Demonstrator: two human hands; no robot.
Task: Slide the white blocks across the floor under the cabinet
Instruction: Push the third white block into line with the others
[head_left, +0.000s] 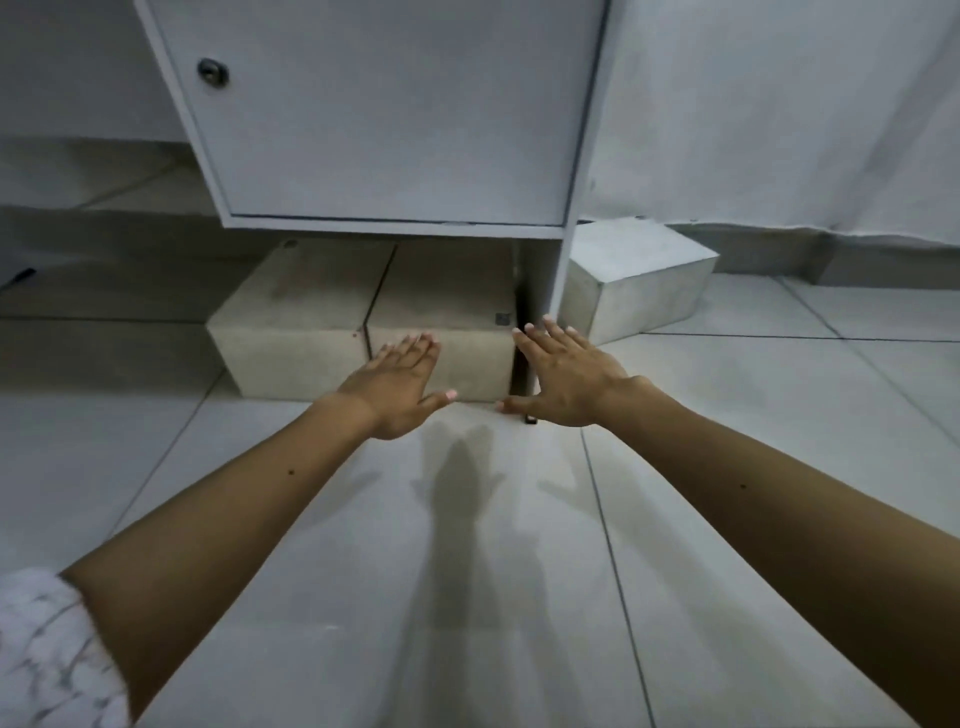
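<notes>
Two white blocks sit side by side on the tiled floor, partly under the white cabinet (384, 119): the left block (296, 317) and the right block (441, 296). My left hand (397, 389) is flat, fingers together, against the front face of the right block. My right hand (563, 376) is spread open at that block's right corner, in front of the cabinet's side panel (550, 291). A third white block (634, 275) lies angled on the floor to the right of the panel, outside the cabinet.
The cabinet door has a round metal lock (213, 71) at upper left. A white wall and baseboard (831, 260) run along the right. Grey floor tiles (467, 571) stretch toward me, with my hands' shadows on them. A patterned white sleeve (47, 654) shows at lower left.
</notes>
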